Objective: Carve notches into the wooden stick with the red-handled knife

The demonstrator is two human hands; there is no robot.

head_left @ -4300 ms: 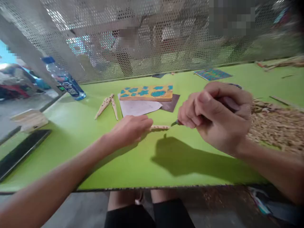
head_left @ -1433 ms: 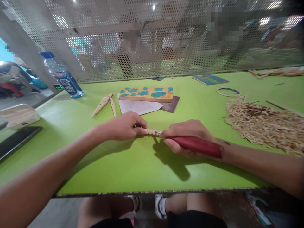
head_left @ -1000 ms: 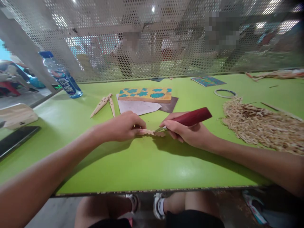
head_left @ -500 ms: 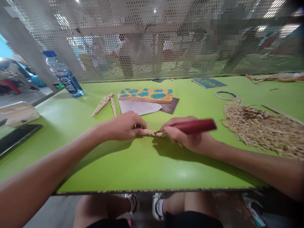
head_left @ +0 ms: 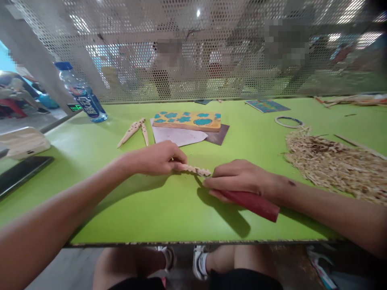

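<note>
A person sits at a green bench [head_left: 145,217], both bare hands together at its middle, nearer the front edge than the back. The left hand [head_left: 165,158] has a nearly closed grip, thumb and fingers pinching the left end of a small, pale notched wooden stick [head_left: 196,169]. The stick points toward the bench's right edge; whether it rests on the surface, I cannot tell. The right hand [head_left: 238,181] has its grip wrapped around a carving tool with a red handle [head_left: 256,205], whose butt slants toward the front edge. Its mostly hidden blade meets the near side of the stick's free end; actual contact is too small to make out.

Toward the back edge, a yellow block with blue patches [head_left: 186,122] lies on white paper [head_left: 178,137]. Wood shavings [head_left: 329,161] heap along the right side. A bottle [head_left: 86,100] stands near the back left corner.
</note>
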